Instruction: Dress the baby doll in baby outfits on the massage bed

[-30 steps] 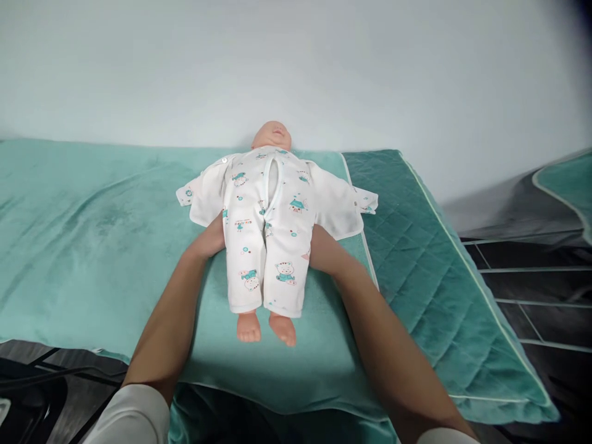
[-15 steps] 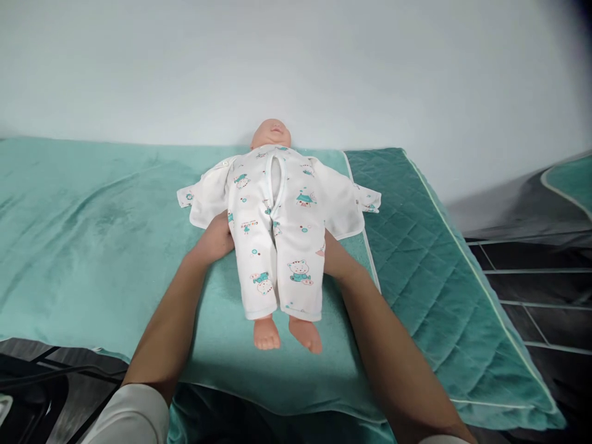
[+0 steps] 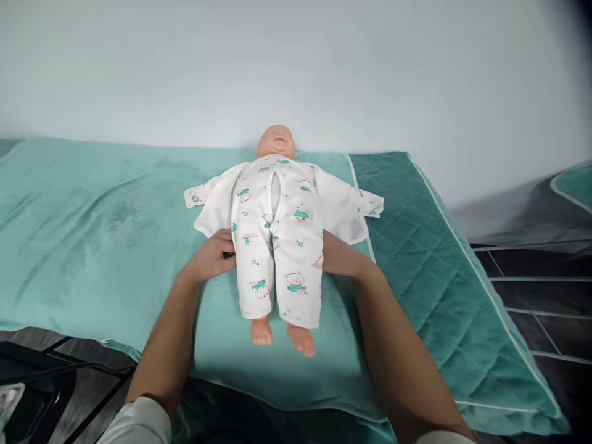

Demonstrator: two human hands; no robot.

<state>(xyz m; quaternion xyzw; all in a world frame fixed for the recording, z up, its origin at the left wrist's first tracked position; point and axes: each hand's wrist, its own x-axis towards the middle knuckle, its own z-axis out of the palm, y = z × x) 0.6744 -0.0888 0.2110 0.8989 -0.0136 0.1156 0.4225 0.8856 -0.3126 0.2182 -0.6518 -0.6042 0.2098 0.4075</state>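
A baby doll (image 3: 276,143) lies on its back on a teal blanket (image 3: 92,222), dressed in a white romper (image 3: 277,246) printed with small teal animals. Its bare feet (image 3: 282,336) point toward me. My left hand (image 3: 210,259) rests against the doll's hip on the left side, fingers curled under the romper's edge. My right hand (image 3: 335,256) reaches under the doll's other side, and its fingers are hidden beneath the body and cloth. The romper's front is partly open at the chest.
A darker quilted teal mat (image 3: 430,259) lies to the right of the blanket. A pale wall (image 3: 296,68) stands right behind the doll's head. Dark tiled floor (image 3: 531,277) shows at the right, and a dark object (image 3: 32,382) sits at the lower left.
The doll has slid slightly to the right and toward me. My left hand has come out from under the doll to its hip.
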